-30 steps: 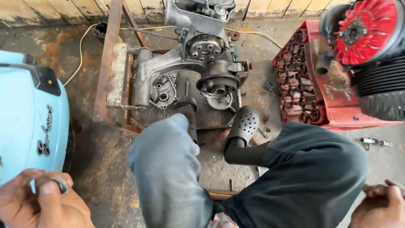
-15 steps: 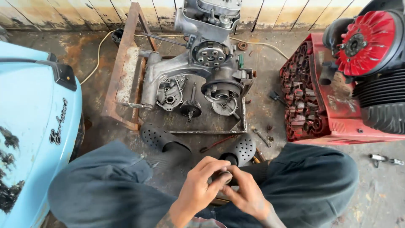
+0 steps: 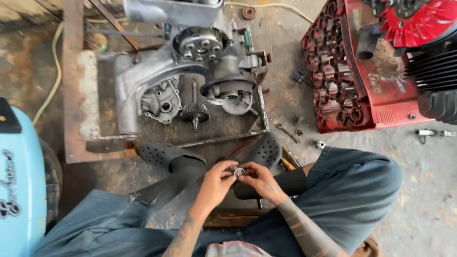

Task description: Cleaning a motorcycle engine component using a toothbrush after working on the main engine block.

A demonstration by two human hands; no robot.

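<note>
Both of my hands meet over my lap around a small round metal ring part, perhaps a bearing. My left hand pinches its left side with thumb and fingers. My right hand grips its right side. Ahead of my feet, a grey scooter engine lies on a rusty metal frame, with a toothed gear shaft sticking out toward me. My black perforated clogs rest at the frame's near edge.
A red tool tray full of sockets sits at the right, with a red fan wheel and black finned cylinder beyond it. A light blue scooter body stands at the left. Small tools and bolts litter the stained concrete floor.
My hands came from apart at the sides to together over my lap, both now holding the small ring. The view has moved closer to the engine.
</note>
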